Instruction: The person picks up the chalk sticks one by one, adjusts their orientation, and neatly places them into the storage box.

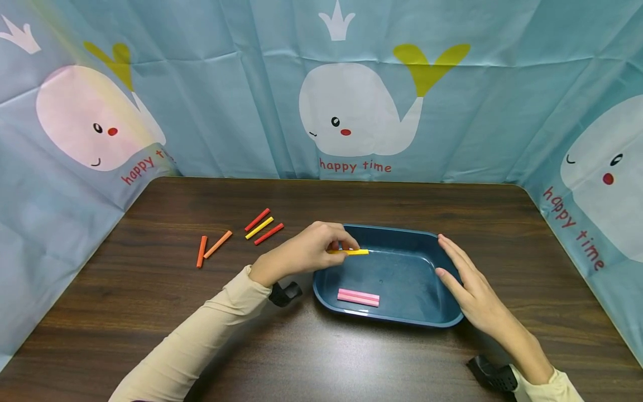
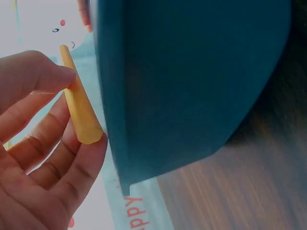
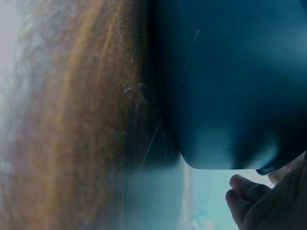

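Note:
In the head view my left hand (image 1: 313,248) is over the left rim of a dark blue plastic tray (image 1: 402,279). Thumb and fingers pinch a yellow stick (image 1: 358,252), held above the tray floor. Up close in the left wrist view, that yellow stick (image 2: 84,108) is short, with a faceted end like a crayon's. Two pink sticks (image 1: 358,297) lie side by side in the tray's front left part. At the tray's right wall, my right hand (image 1: 474,287) rests with its fingers extended and thumb apart. The right wrist view has the hand (image 3: 268,201) partly behind the tray.
Left of the tray on the dark wooden table (image 1: 125,301) lie two red sticks (image 1: 268,234) with a yellow stick (image 1: 259,228) between them. Further left are two orange sticks (image 1: 218,244). A whale-print curtain (image 1: 261,100) borders the table's back and sides.

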The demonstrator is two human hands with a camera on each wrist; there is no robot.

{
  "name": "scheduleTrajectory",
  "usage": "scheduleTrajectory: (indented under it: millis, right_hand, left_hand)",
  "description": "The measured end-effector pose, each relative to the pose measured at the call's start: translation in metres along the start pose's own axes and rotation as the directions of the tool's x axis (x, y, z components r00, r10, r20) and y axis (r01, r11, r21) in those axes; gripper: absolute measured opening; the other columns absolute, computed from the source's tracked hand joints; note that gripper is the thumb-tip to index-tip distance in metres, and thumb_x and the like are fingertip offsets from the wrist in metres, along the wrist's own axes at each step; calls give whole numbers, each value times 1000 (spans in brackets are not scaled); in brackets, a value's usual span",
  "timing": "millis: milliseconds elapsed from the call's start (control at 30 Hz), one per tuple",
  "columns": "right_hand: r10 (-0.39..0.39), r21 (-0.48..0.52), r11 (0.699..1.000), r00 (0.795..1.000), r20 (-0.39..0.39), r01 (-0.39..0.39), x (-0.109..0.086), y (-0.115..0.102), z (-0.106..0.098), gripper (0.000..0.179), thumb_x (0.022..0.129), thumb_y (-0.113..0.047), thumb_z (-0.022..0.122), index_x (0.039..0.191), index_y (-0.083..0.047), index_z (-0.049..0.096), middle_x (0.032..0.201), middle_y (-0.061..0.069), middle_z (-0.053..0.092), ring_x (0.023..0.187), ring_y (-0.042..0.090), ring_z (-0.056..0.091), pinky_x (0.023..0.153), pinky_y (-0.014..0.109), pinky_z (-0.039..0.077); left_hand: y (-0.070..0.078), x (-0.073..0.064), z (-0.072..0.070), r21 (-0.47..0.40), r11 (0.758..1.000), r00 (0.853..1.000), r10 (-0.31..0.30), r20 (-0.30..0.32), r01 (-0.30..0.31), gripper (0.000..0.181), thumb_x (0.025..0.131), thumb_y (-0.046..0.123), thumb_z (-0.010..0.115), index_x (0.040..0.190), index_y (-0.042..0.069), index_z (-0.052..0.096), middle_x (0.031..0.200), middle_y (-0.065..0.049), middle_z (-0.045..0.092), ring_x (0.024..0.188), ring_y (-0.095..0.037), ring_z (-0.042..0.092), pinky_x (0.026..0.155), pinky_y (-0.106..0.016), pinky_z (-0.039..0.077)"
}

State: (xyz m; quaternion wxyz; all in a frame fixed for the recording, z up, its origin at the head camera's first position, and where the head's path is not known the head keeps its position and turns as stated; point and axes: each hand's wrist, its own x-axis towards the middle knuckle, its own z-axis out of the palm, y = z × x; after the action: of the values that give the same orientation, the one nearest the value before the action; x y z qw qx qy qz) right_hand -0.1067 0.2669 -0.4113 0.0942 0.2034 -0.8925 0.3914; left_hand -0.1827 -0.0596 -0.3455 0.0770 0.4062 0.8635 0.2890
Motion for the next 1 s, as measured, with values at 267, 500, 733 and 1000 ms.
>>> scheduleTrajectory:
  millis: [267, 500, 733, 1000]
  right_hand:
    - [11, 1, 1000, 1000, 4, -11, 0, -1, -1, 60, 102, -10, 52, 157, -9, 27, 162, 17, 27, 143, -14, 15, 105, -2, 11]
    - [7, 1, 1000, 1000, 5, -7, 0, 0, 0, 61, 102, -9, 52, 157, -9, 26, 162, 17, 27, 143, -13, 15, 106, -2, 12]
    - [5, 4, 1000, 1000, -3, -5, 0, 0, 0, 60, 102, -9, 52, 157, -8, 27, 161, 18, 28, 143, -13, 16, 106, -2, 12]
    - [8, 6, 1000, 1000, -5, -8, 0, 0, 0, 60, 101, -9, 52, 156, -8, 28, 161, 16, 28, 143, -13, 16, 106, -2, 12]
  left_hand:
    - [3, 5, 7, -22, 1000, 998, -13, 55, 14, 26, 88, 1, 65, 112, 7, 74, 102, -4, 73, 75, -9, 55, 64, -16, 47]
    - [3, 8, 16, -8, 1000, 997, -5, 81, 6, 26, 89, 2, 64, 114, 7, 73, 109, -6, 72, 80, -11, 58, 68, -16, 48]
    - [1, 10, 27, -15, 1000, 994, -20, 105, 22, 25, 91, 3, 66, 114, 8, 73, 110, -4, 73, 80, -10, 57, 69, -17, 48]
    - [2, 10, 34, -43, 999, 995, 8, 103, -3, 23, 91, 7, 69, 113, 12, 75, 104, 0, 74, 77, -7, 59, 65, -15, 48]
